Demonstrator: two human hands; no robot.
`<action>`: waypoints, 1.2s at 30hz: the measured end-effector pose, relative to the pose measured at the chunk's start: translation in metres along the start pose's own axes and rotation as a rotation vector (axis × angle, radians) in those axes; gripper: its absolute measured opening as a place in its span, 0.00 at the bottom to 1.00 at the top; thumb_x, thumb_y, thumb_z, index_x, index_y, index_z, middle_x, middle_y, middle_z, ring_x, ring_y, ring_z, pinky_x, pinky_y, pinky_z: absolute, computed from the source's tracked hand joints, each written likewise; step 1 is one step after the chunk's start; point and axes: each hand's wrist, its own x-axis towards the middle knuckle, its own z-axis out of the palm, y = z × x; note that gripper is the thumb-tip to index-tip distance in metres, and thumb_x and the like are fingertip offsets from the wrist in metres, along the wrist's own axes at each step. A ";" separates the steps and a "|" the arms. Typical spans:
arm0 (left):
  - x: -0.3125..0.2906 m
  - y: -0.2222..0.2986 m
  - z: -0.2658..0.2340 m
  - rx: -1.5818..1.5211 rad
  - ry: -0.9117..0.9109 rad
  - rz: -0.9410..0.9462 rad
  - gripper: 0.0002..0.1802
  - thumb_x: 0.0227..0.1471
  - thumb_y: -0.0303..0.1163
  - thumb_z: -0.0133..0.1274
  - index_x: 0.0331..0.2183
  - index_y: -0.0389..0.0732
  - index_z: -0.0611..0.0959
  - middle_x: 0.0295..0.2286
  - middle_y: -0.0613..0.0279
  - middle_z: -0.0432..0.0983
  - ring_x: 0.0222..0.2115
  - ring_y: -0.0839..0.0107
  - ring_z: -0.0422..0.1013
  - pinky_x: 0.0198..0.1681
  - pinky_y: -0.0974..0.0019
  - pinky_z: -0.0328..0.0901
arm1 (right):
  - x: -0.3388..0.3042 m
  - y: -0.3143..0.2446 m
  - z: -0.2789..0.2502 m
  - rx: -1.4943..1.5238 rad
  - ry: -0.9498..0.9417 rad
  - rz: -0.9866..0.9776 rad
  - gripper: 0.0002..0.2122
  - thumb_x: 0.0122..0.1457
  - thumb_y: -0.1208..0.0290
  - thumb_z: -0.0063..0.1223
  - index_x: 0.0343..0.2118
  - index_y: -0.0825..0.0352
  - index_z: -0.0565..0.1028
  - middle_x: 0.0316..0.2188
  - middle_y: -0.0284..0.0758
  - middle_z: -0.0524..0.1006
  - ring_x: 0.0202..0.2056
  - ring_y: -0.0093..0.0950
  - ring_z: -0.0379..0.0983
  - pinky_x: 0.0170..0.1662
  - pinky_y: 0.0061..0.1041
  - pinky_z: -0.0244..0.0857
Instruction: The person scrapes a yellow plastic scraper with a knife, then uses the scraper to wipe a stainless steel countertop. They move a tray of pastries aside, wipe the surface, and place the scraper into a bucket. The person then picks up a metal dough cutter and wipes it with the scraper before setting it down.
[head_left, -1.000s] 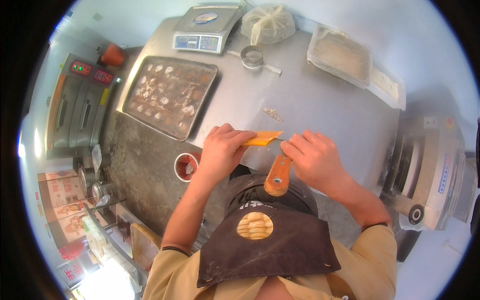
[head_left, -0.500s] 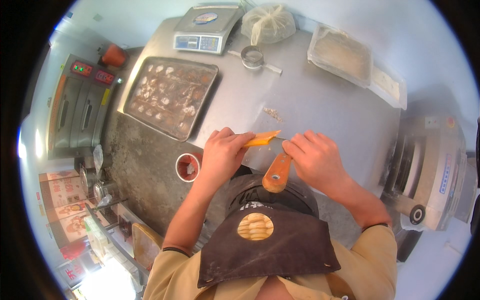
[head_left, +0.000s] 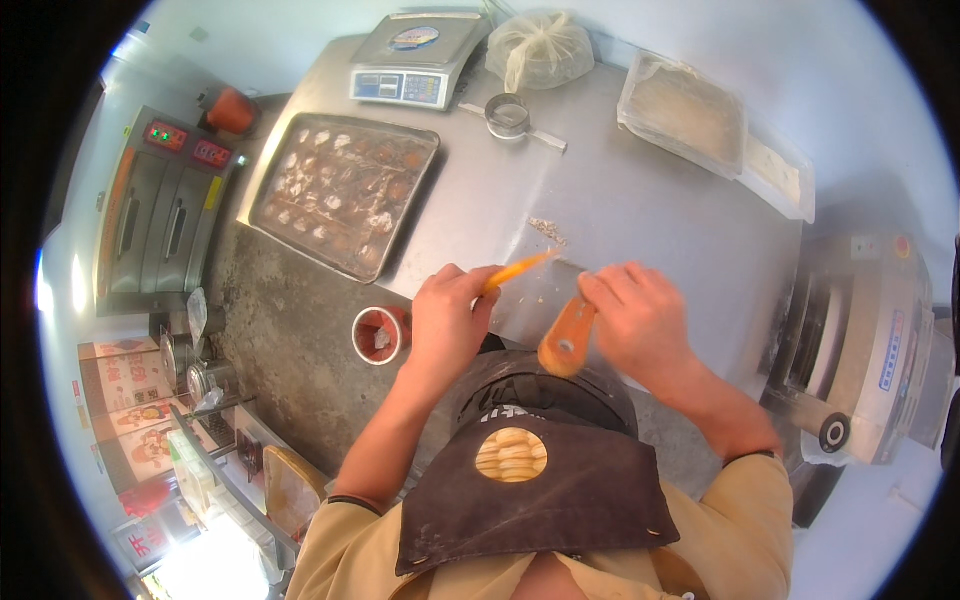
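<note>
My left hand (head_left: 452, 310) is closed on a thin yellow-orange scraper (head_left: 520, 269), which points up and to the right, seen nearly edge-on. Across from it, my right hand (head_left: 640, 318) grips a wooden-handled scraper (head_left: 568, 338). Its handle hangs down toward my apron, with a hole near the end. A thin edge of its metal blade seems to show by my fingers; the rest is hidden. The two tools are apart. Beyond them, a small patch of pale crumbs (head_left: 547, 231) lies on the metal table (head_left: 620, 190).
On the table stand a dark baking tray (head_left: 425, 185) of floury pieces, a scale (head_left: 400, 88), a round metal sieve (head_left: 507, 117), a tied plastic bag (head_left: 540, 52) and a covered tub (head_left: 685, 115). A red bin (head_left: 400, 325) is by my left forearm; a machine (head_left: 850, 345) flanks the right.
The yellow-orange scraper has turned edge-on. My right hand has moved slightly right with the wooden-handled scraper, widening the gap between the two tools.
</note>
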 end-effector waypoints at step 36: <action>0.013 -0.015 -0.022 0.046 -0.147 0.309 0.17 0.44 0.24 0.66 0.39 0.47 0.89 0.29 0.72 0.84 0.30 0.67 0.73 0.36 0.60 0.63 | 0.015 -0.006 -0.010 0.080 -0.197 -0.160 0.10 0.48 0.78 0.60 0.35 0.63 0.79 0.26 0.29 0.72 0.28 0.32 0.70 0.29 0.32 0.64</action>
